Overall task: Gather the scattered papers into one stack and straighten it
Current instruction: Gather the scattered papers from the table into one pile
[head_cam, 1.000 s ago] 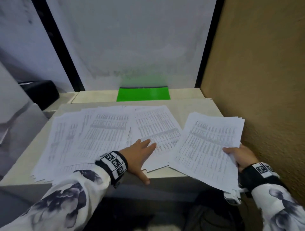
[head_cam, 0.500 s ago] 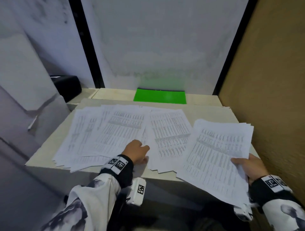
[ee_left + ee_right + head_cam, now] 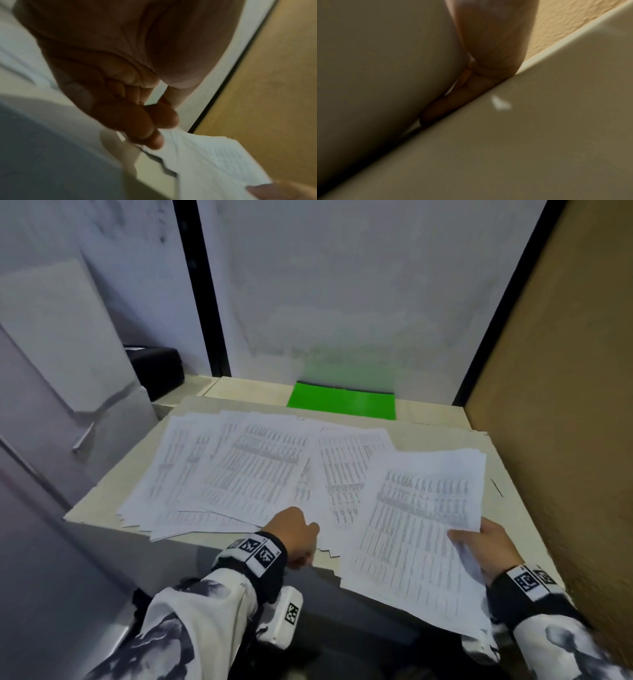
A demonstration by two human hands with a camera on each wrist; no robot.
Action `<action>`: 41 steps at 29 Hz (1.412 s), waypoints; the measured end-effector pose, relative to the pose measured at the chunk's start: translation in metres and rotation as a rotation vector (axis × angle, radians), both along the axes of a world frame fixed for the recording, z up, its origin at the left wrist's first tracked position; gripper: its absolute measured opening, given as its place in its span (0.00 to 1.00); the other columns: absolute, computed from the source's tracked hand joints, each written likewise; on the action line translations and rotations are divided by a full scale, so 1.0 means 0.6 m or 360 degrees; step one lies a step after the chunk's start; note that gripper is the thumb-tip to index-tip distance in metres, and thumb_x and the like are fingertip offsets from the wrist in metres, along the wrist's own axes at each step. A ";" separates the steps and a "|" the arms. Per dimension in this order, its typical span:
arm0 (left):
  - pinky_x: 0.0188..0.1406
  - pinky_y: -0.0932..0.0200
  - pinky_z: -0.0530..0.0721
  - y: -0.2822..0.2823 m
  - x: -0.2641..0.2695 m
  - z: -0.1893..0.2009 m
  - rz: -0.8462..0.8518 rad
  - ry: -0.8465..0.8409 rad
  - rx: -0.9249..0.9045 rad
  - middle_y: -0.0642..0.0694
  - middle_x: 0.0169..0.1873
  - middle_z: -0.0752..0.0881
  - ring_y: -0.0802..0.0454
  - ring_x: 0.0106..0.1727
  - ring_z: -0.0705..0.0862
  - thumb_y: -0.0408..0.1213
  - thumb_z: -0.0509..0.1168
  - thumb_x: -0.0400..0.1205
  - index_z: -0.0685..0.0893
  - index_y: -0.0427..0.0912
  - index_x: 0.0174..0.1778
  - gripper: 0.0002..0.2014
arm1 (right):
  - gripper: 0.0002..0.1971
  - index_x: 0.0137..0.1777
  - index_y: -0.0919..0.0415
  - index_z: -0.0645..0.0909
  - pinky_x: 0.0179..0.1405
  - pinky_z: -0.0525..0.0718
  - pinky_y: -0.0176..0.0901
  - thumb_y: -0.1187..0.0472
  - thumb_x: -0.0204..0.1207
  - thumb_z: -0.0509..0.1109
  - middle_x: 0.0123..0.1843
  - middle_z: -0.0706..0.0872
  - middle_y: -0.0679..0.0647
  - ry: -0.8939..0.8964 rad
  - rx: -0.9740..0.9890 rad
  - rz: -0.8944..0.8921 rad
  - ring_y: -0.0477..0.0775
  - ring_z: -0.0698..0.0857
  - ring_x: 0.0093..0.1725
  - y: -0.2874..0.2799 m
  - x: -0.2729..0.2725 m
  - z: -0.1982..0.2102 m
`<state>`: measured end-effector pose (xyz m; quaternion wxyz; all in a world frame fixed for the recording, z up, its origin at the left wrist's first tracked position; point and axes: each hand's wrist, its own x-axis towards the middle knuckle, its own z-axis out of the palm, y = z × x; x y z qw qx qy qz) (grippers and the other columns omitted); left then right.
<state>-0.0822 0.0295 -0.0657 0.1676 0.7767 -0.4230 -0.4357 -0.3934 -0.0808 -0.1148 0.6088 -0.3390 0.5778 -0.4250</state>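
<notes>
Printed sheets (image 3: pixel 239 470) lie fanned across the beige table (image 3: pixel 428 429) in overlapping piles. My right hand (image 3: pixel 469 542) grips a thick stack of papers (image 3: pixel 421 525) by its near right edge, thumb on top; the stack overhangs the table's front edge and overlaps the middle pile (image 3: pixel 342 474). In the right wrist view my fingers (image 3: pixel 447 105) lie under the stack's underside (image 3: pixel 385 67). My left hand (image 3: pixel 308 546) is curled at the front edge of the middle pile. The left wrist view shows its fingertips (image 3: pixel 154 140) pinching the papers' corner (image 3: pixel 205 162).
A green folder (image 3: pixel 342 402) lies flat at the back of the table. A brown wall (image 3: pixel 565 405) runs close along the right side. A black box (image 3: pixel 157 371) stands at the back left, next to white panels (image 3: pixel 61 337).
My left hand went from lying flat on the middle pile to curling at its front edge and pinching it. The stack in my right hand shifted left over that pile.
</notes>
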 end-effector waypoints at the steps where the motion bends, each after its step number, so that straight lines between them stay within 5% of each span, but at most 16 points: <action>1: 0.31 0.54 0.85 0.000 -0.008 -0.001 0.0028 0.0134 0.0011 0.36 0.30 0.86 0.44 0.23 0.80 0.37 0.59 0.85 0.81 0.31 0.35 0.16 | 0.25 0.74 0.75 0.77 0.81 0.73 0.61 0.86 0.77 0.62 0.74 0.83 0.69 0.0010 -0.0001 0.0041 0.68 0.83 0.71 -0.001 0.005 0.002; 5: 0.20 0.66 0.75 0.011 -0.016 0.013 0.0301 0.0504 0.0025 0.42 0.28 0.83 0.54 0.17 0.74 0.42 0.60 0.87 0.81 0.36 0.41 0.14 | 0.23 0.73 0.73 0.79 0.77 0.77 0.61 0.84 0.78 0.64 0.71 0.85 0.69 0.0064 0.0001 0.0144 0.68 0.86 0.68 0.003 0.028 0.008; 8: 0.22 0.64 0.72 0.020 -0.015 0.009 0.0380 0.0718 0.0089 0.47 0.26 0.79 0.55 0.20 0.74 0.45 0.63 0.84 0.84 0.40 0.40 0.13 | 0.22 0.71 0.74 0.80 0.76 0.78 0.58 0.84 0.78 0.64 0.70 0.86 0.70 0.0049 0.0020 0.0121 0.67 0.88 0.65 0.006 0.032 0.005; 11: 0.33 0.57 0.84 0.018 -0.030 0.009 0.0453 0.0867 -0.0007 0.47 0.39 0.87 0.51 0.35 0.83 0.43 0.67 0.82 0.87 0.39 0.45 0.10 | 0.22 0.72 0.73 0.80 0.67 0.84 0.53 0.83 0.80 0.64 0.69 0.87 0.68 0.0066 0.0038 0.0127 0.65 0.88 0.62 0.021 0.036 0.019; 13: 0.50 0.47 0.89 0.006 -0.040 0.012 0.0533 0.0865 -0.0134 0.43 0.50 0.89 0.47 0.45 0.84 0.41 0.69 0.81 0.86 0.37 0.54 0.12 | 0.20 0.72 0.73 0.80 0.49 0.89 0.43 0.81 0.81 0.64 0.67 0.88 0.66 0.0092 0.0031 0.0140 0.60 0.89 0.57 0.033 0.039 0.034; 15: 0.58 0.46 0.87 -0.011 -0.042 0.013 0.0601 0.0848 -0.0235 0.40 0.48 0.87 0.44 0.48 0.84 0.42 0.69 0.80 0.86 0.36 0.55 0.14 | 0.18 0.70 0.73 0.82 0.39 0.90 0.38 0.79 0.82 0.65 0.64 0.88 0.65 0.0117 0.0028 0.0167 0.58 0.89 0.52 0.039 0.040 0.041; 19: 0.42 0.45 0.84 -0.040 -0.039 0.011 0.0713 0.0988 -0.0252 0.37 0.38 0.81 0.41 0.41 0.81 0.39 0.69 0.81 0.84 0.36 0.51 0.10 | 0.19 0.69 0.71 0.82 0.56 0.86 0.50 0.81 0.80 0.65 0.65 0.89 0.67 0.0123 0.0043 0.0142 0.61 0.90 0.54 0.036 0.039 0.034; 22: 0.41 0.47 0.79 -0.066 -0.036 -0.009 0.0704 0.0908 -0.0314 0.35 0.40 0.81 0.40 0.41 0.84 0.33 0.74 0.73 0.78 0.35 0.42 0.11 | 0.19 0.68 0.72 0.82 0.52 0.86 0.48 0.83 0.80 0.64 0.67 0.87 0.68 0.0075 0.0063 0.0165 0.61 0.89 0.52 0.040 0.042 0.044; 25: 0.55 0.42 0.86 -0.094 -0.026 -0.036 0.0827 0.0767 -0.0258 0.31 0.56 0.87 0.36 0.56 0.88 0.36 0.74 0.64 0.76 0.33 0.64 0.31 | 0.18 0.70 0.73 0.81 0.30 0.89 0.36 0.80 0.81 0.65 0.65 0.88 0.68 0.0129 0.0060 0.0192 0.57 0.88 0.48 0.050 0.046 0.059; 28: 0.58 0.35 0.88 -0.110 -0.021 -0.034 0.0703 0.0653 -0.0234 0.36 0.50 0.87 0.38 0.52 0.87 0.38 0.78 0.66 0.76 0.31 0.64 0.33 | 0.19 0.71 0.74 0.81 0.26 0.88 0.31 0.80 0.81 0.66 0.66 0.88 0.67 0.0174 0.0061 0.0185 0.59 0.89 0.50 0.047 0.043 0.053; 31: 0.62 0.52 0.84 -0.116 -0.023 0.002 0.0353 0.0387 -0.0263 0.45 0.48 0.84 0.50 0.57 0.81 0.30 0.70 0.79 0.73 0.41 0.67 0.22 | 0.12 0.62 0.73 0.83 0.26 0.87 0.33 0.78 0.81 0.68 0.61 0.88 0.68 0.0261 0.0095 0.0170 0.57 0.88 0.46 0.042 0.040 0.052; 32: 0.56 0.56 0.81 -0.123 -0.019 0.008 0.0280 0.0310 -0.0304 0.45 0.53 0.82 0.48 0.57 0.81 0.27 0.67 0.80 0.70 0.42 0.77 0.28 | 0.12 0.61 0.71 0.83 0.30 0.87 0.38 0.77 0.80 0.69 0.62 0.88 0.68 0.0265 0.0104 0.0160 0.56 0.88 0.46 0.040 0.038 0.050; 35: 0.62 0.55 0.81 -0.132 0.000 0.067 0.0100 -0.0026 -0.0639 0.44 0.73 0.79 0.41 0.68 0.82 0.27 0.64 0.79 0.69 0.45 0.81 0.32 | 0.17 0.68 0.74 0.82 0.38 0.85 0.43 0.79 0.80 0.67 0.67 0.87 0.69 0.0226 0.0125 0.0127 0.60 0.89 0.50 0.036 0.034 0.053; 38: 0.69 0.51 0.80 -0.141 0.039 0.149 0.0030 -0.0209 -0.1033 0.46 0.70 0.84 0.43 0.69 0.83 0.29 0.64 0.77 0.76 0.50 0.76 0.29 | 0.20 0.73 0.78 0.78 0.29 0.89 0.37 0.82 0.80 0.65 0.72 0.84 0.71 0.0153 0.0128 0.0069 0.57 0.87 0.46 0.036 0.033 0.057; 41: 0.68 0.45 0.84 -0.148 0.079 0.219 0.0073 0.0045 -0.1442 0.47 0.66 0.86 0.48 0.64 0.86 0.27 0.65 0.77 0.77 0.49 0.73 0.27 | 0.18 0.70 0.76 0.81 0.18 0.85 0.34 0.79 0.81 0.66 0.67 0.87 0.71 0.0162 0.0187 0.0064 0.59 0.88 0.45 0.032 0.031 0.058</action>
